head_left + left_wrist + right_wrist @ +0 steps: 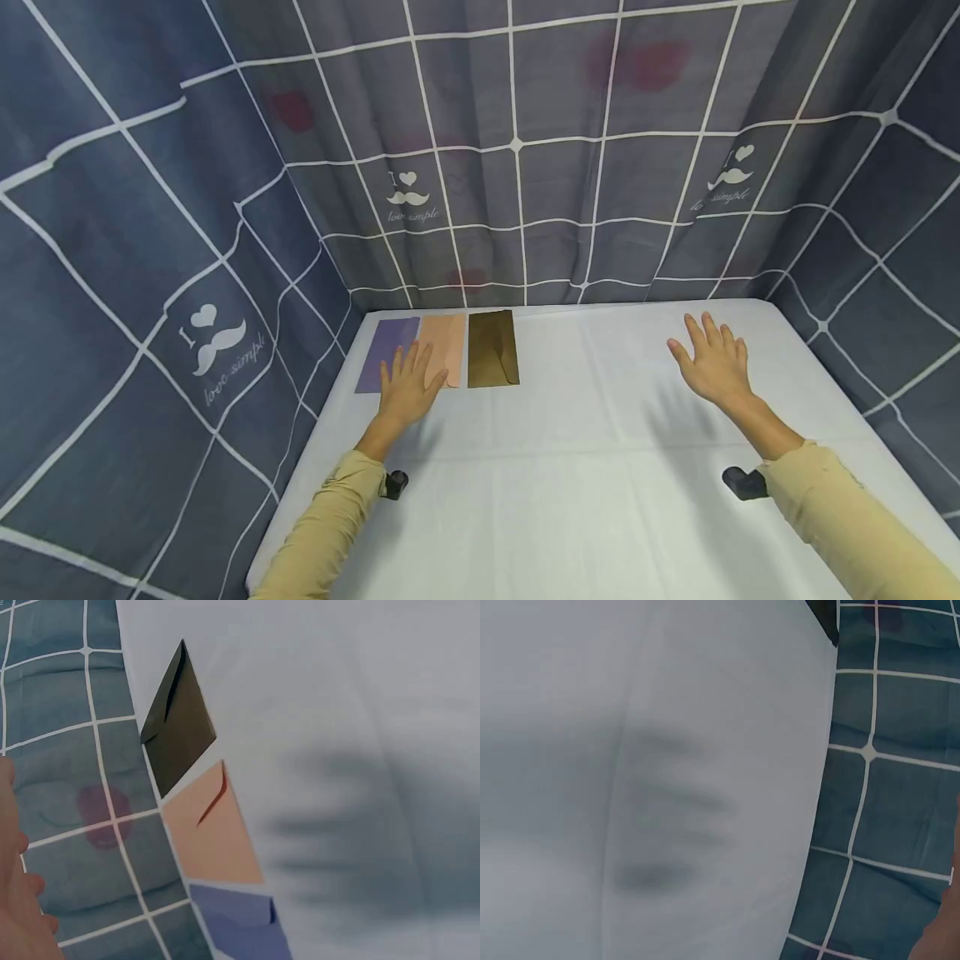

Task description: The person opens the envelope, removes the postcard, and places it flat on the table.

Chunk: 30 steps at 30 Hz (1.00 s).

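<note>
Three envelopes lie side by side at the back left of the white table: a purple envelope (379, 354), a peach envelope (450, 342) and a dark gold envelope (492, 350). In the left wrist view the flaps of the gold envelope (184, 724), the peach envelope (214, 832) and the purple envelope (240, 919) show. My left hand (406, 392) is held above the table with straight, spread fingers, overlapping the purple and peach envelopes in the head view. Over the right part of the table my right hand (714, 362) hovers, fingers spread, holding nothing.
A white cloth covers the table (570, 467). Dark curtains (555, 183) with a white grid pattern hang behind it and along both sides. Each sleeve has a black wrist device, one at the left wrist (395, 484) and one at the right (745, 482).
</note>
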### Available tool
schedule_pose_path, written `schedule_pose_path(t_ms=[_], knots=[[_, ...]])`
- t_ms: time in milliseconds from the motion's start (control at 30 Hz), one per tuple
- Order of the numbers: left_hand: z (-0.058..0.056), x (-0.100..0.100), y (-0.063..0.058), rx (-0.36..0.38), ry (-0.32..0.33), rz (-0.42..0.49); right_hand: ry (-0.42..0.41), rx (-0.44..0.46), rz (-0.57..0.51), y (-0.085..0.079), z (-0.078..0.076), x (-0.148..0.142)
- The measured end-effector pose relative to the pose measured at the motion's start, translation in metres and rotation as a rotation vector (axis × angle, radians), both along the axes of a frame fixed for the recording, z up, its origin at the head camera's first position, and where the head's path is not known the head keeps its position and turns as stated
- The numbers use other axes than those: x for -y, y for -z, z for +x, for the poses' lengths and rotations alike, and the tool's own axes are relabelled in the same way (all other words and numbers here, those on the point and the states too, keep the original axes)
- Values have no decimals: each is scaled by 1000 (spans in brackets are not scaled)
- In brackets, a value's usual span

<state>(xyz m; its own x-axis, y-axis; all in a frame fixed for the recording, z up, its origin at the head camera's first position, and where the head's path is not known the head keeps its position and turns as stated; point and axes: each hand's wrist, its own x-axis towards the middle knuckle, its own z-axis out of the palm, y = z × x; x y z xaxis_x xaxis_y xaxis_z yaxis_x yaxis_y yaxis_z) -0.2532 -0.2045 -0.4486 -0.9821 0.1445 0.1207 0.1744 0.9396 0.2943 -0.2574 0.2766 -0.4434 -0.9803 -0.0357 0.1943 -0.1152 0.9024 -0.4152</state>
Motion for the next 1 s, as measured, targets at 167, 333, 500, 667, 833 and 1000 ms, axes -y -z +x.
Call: schedule_pose_path(t_ms=[167,333,500,667,833,1000], knots=[[-1,-9,10,-20,3,14,-28,17,-15,8,-4,14],[-7,-21,17,-7,1,9,-44,26,-22,13,-8,25],[-16,-33,21,0,16,29,-57,31,-25,19,-13,38],[-21,-39,30,26,18,37,-80,47,-27,28,-17,59],[-25,-45,40,49,24,27,-103,55,-34,37,-20,78],[-28,-51,47,58,33,21,-122,71,-53,46,-24,98]])
